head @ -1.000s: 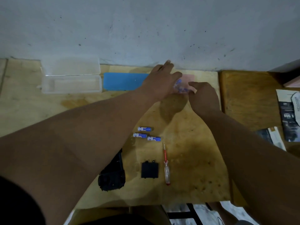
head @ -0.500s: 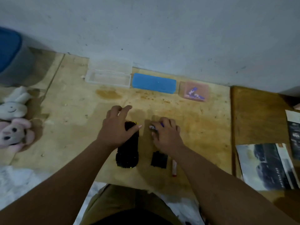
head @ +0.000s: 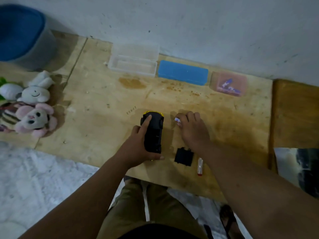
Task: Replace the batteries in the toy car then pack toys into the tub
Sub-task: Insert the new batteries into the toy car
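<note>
- Fingers of the left hand (head: pixel 138 149) wrap around the toy car (head: pixel 153 131), which lies belly-up on the plywood board (head: pixel 96 104); the forefinger stretches along its dark underside and the thumb hooks under the near end.
- Fingertips of the right hand (head: pixel 193 130) are curled down on a battery (head: pixel 177 119) just right of the car; only its white end shows, so I cannot tell whether more than one is held.
- A second ago both hands were reaching far back to the pink case (head: pixel 228 83) by the wall, and three blue batteries lay loose in the middle of the board. Now the hands are back near the body, the car has been pulled up beside the batteries, and the loose ones are under the right hand.
- That reads to me as the old cells being stowed and the fresh ones about to go in; the pink case holds several blue batteries.
- The black battery cover (head: pixel 183 156) lies off the car near the board's front edge, with the screwdriver (head: pixel 200 167) just beside it, so closing up is not yet done.
- Four small screws (head: pixel 131 110) sit in a row left of the car's nose.
- Plush toys (head: pixel 32 107) wait at the far left, near the blue tub (head: pixel 22 37); packing has not begun.
</note>
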